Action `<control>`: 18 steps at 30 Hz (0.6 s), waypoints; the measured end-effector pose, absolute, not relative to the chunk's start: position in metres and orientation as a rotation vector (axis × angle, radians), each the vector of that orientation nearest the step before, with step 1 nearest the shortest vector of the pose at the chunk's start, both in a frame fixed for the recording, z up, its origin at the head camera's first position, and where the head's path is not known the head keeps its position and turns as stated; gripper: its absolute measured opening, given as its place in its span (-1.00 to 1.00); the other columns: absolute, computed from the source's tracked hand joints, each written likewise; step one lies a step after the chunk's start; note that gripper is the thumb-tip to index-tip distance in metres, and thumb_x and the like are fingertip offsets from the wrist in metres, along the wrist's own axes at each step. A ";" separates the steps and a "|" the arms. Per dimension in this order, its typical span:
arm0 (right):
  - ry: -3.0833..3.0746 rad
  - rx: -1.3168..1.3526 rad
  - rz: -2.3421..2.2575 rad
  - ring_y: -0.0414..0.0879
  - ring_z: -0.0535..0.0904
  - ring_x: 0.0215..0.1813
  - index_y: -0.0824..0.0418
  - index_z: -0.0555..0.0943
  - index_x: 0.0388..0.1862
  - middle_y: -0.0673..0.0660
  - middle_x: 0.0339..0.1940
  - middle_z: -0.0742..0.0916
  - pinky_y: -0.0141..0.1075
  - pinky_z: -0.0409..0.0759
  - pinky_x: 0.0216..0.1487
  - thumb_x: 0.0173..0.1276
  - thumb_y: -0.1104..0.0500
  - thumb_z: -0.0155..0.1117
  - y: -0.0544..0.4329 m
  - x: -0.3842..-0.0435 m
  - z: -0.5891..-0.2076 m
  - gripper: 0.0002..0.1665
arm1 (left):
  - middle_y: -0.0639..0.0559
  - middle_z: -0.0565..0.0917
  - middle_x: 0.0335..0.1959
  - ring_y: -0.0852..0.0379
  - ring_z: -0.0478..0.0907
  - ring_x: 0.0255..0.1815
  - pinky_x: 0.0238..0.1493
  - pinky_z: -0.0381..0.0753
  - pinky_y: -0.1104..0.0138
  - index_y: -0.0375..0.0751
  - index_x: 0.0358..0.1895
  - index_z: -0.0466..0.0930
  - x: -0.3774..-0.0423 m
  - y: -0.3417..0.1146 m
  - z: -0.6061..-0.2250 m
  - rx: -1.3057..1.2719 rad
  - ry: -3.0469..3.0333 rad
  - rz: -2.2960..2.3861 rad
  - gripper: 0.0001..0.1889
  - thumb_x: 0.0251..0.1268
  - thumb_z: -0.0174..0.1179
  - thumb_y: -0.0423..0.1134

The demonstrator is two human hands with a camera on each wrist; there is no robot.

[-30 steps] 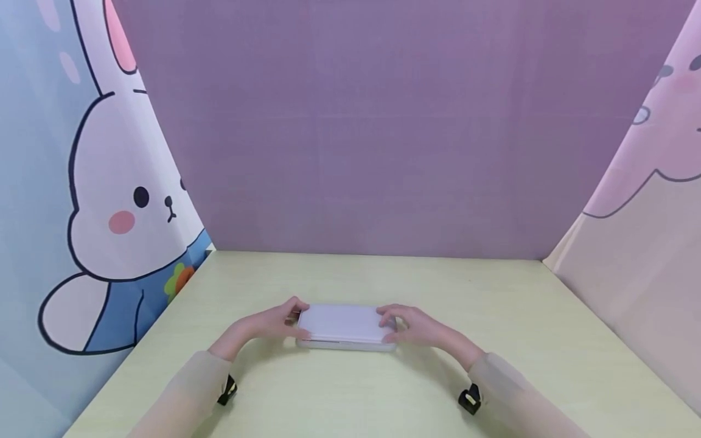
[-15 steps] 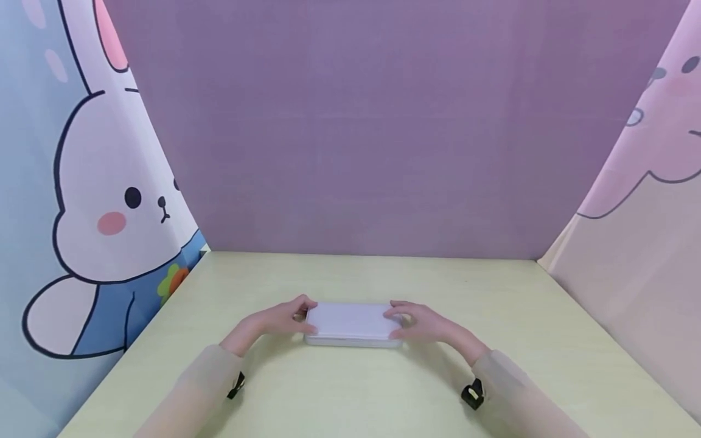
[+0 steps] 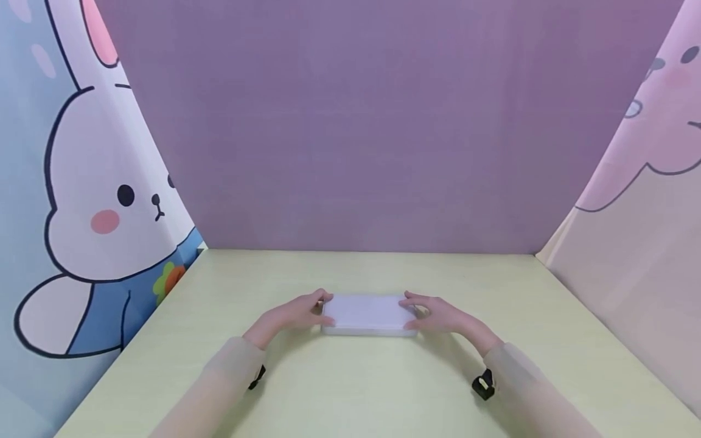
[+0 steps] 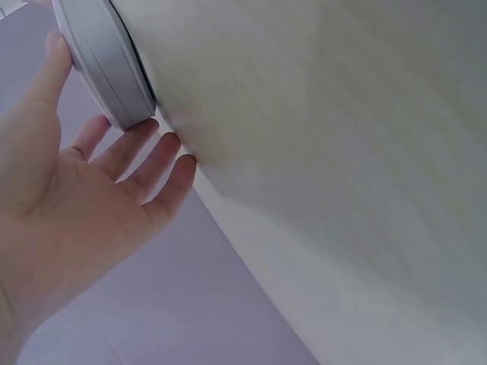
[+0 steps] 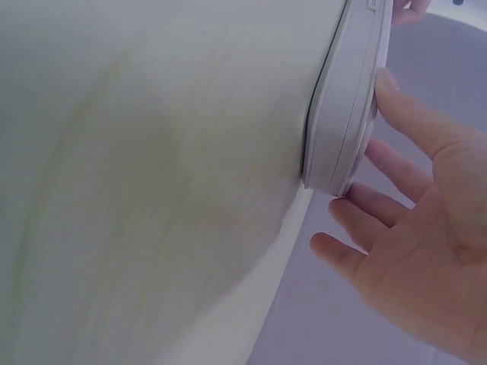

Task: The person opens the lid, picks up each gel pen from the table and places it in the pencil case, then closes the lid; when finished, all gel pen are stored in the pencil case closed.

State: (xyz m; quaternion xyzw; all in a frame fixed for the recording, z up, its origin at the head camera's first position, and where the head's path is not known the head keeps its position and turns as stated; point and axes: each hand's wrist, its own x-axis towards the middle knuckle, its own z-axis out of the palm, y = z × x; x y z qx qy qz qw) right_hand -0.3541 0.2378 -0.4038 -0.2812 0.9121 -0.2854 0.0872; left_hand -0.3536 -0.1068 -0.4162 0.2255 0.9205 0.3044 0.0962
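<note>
A flat white case (image 3: 368, 313) with rounded corners lies on the pale table, its long side across the head view. My left hand (image 3: 298, 312) holds its left end, the thumb over the near top edge and fingers at the far corner. At the opposite end my right hand (image 3: 442, 315) grips it in the same way. A thin seam runs round the side of the case (image 5: 342, 114) in the right wrist view, and a small latch-like detail shows near the top. In the left wrist view, fingertips touch the case's end (image 4: 114, 68). Its contents are hidden.
The pale wood-grain table (image 3: 361, 389) meets a purple backdrop (image 3: 361, 121) behind. A cloth with a rabbit print (image 3: 104, 201) hangs on the left, a pink and cream printed cloth (image 3: 646, 243) on the right. Black wrist devices (image 3: 483, 384) sit at both sleeves.
Both hands and the case have shifted to the right and a little farther away on the table. The head view has turned slightly to the right. Both hands keep their hold.
</note>
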 end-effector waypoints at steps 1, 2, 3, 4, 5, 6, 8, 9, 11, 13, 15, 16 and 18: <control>2.720 -0.849 -0.851 0.32 0.09 0.44 0.19 0.45 0.27 0.29 0.44 0.27 0.25 0.06 0.41 0.21 -0.04 0.33 0.239 -0.355 -0.404 -0.32 | -0.21 0.35 0.33 -0.15 0.25 0.37 0.38 0.29 0.04 -0.24 0.23 0.31 -0.354 -0.105 -0.416 0.677 2.736 0.886 -0.36 0.19 0.24 0.04; 2.725 -0.859 -0.850 0.32 0.10 0.44 0.21 0.46 0.27 0.30 0.44 0.28 0.25 0.07 0.40 0.21 -0.03 0.33 0.241 -0.355 -0.404 -0.32 | -0.21 0.35 0.34 -0.15 0.25 0.37 0.38 0.28 0.04 -0.27 0.25 0.31 -0.355 -0.104 -0.416 0.687 2.742 0.878 -0.35 0.20 0.23 0.04; 2.732 -0.873 -0.852 0.33 0.11 0.43 0.23 0.46 0.26 0.32 0.43 0.29 0.25 0.08 0.40 0.21 -0.03 0.33 0.242 -0.356 -0.404 -0.32 | -0.21 0.34 0.34 -0.15 0.24 0.38 0.39 0.28 0.04 -0.28 0.26 0.30 -0.356 -0.103 -0.416 0.697 2.749 0.869 -0.34 0.21 0.22 0.04; 2.739 -0.890 -0.850 0.34 0.13 0.42 0.25 0.46 0.25 0.33 0.42 0.31 0.25 0.09 0.39 0.21 -0.02 0.34 0.243 -0.356 -0.405 -0.32 | -0.20 0.34 0.35 -0.15 0.23 0.38 0.39 0.27 0.05 -0.30 0.27 0.29 -0.356 -0.102 -0.416 0.701 2.754 0.859 -0.33 0.21 0.22 0.04; 2.749 -0.915 -0.845 0.35 0.14 0.41 0.27 0.46 0.24 0.35 0.40 0.32 0.26 0.11 0.38 0.21 -0.01 0.34 0.244 -0.356 -0.406 -0.33 | -0.19 0.33 0.35 -0.15 0.23 0.39 0.40 0.26 0.05 -0.31 0.28 0.28 -0.356 -0.101 -0.416 0.703 2.756 0.858 -0.32 0.21 0.22 0.04; 2.755 -0.930 -0.850 0.36 0.16 0.40 0.28 0.47 0.24 0.36 0.39 0.33 0.26 0.12 0.38 0.20 0.00 0.34 0.244 -0.356 -0.406 -0.33 | -0.19 0.33 0.36 -0.15 0.22 0.39 0.40 0.25 0.05 -0.32 0.29 0.28 -0.356 -0.100 -0.416 0.704 2.756 0.861 -0.32 0.21 0.22 0.03; 2.765 -0.962 -0.855 0.37 0.18 0.38 0.31 0.47 0.23 0.38 0.36 0.35 0.26 0.13 0.36 0.20 0.00 0.35 0.246 -0.356 -0.407 -0.33 | -0.19 0.33 0.36 -0.15 0.21 0.39 0.40 0.24 0.04 -0.33 0.29 0.28 -0.356 -0.100 -0.417 0.700 2.761 0.865 -0.31 0.21 0.22 0.03; 2.764 -0.970 -0.864 0.37 0.18 0.38 0.32 0.47 0.22 0.39 0.36 0.36 0.27 0.13 0.36 0.20 0.00 0.35 0.246 -0.357 -0.408 -0.32 | -0.19 0.33 0.36 -0.15 0.21 0.39 0.41 0.24 0.04 -0.33 0.30 0.27 -0.357 -0.100 -0.417 0.698 2.764 0.861 -0.30 0.21 0.21 0.04; 2.759 -0.973 -0.872 0.37 0.17 0.39 0.31 0.46 0.24 0.38 0.37 0.35 0.28 0.11 0.37 0.21 -0.01 0.33 0.247 -0.357 -0.409 -0.32 | -0.18 0.32 0.36 -0.15 0.21 0.39 0.40 0.24 0.04 -0.32 0.31 0.27 -0.357 -0.100 -0.417 0.698 2.766 0.859 -0.29 0.22 0.21 0.05; 2.741 -0.965 -0.886 0.35 0.15 0.41 0.30 0.44 0.25 0.36 0.39 0.33 0.28 0.07 0.38 0.22 -0.02 0.32 0.247 -0.357 -0.410 -0.31 | -0.18 0.31 0.37 -0.14 0.20 0.40 0.41 0.24 0.05 -0.32 0.33 0.25 -0.357 -0.100 -0.418 0.704 2.767 0.844 -0.27 0.22 0.19 0.07; 2.728 -0.974 -0.879 0.35 0.13 0.42 0.29 0.42 0.28 0.35 0.41 0.31 0.29 0.05 0.39 0.25 -0.02 0.29 0.247 -0.358 -0.410 -0.31 | -0.19 0.30 0.38 -0.14 0.20 0.40 0.41 0.24 0.05 -0.33 0.35 0.22 -0.357 -0.101 -0.418 0.715 2.765 0.833 -0.26 0.23 0.18 0.08; 2.724 -0.980 -0.870 0.34 0.12 0.42 0.28 0.41 0.29 0.35 0.42 0.29 0.28 0.04 0.39 0.27 -0.03 0.27 0.248 -0.358 -0.411 -0.31 | -0.20 0.29 0.38 -0.15 0.20 0.40 0.41 0.24 0.05 -0.34 0.35 0.21 -0.356 -0.101 -0.418 0.721 2.761 0.838 -0.25 0.24 0.17 0.07; 2.717 -0.997 -0.857 0.33 0.10 0.43 0.28 0.38 0.31 0.35 0.43 0.27 0.27 0.02 0.40 0.29 -0.03 0.24 0.248 -0.358 -0.412 -0.31 | -0.21 0.27 0.39 -0.15 0.19 0.41 0.41 0.24 0.05 -0.35 0.37 0.19 -0.356 -0.102 -0.419 0.736 2.757 0.836 -0.25 0.26 0.16 0.06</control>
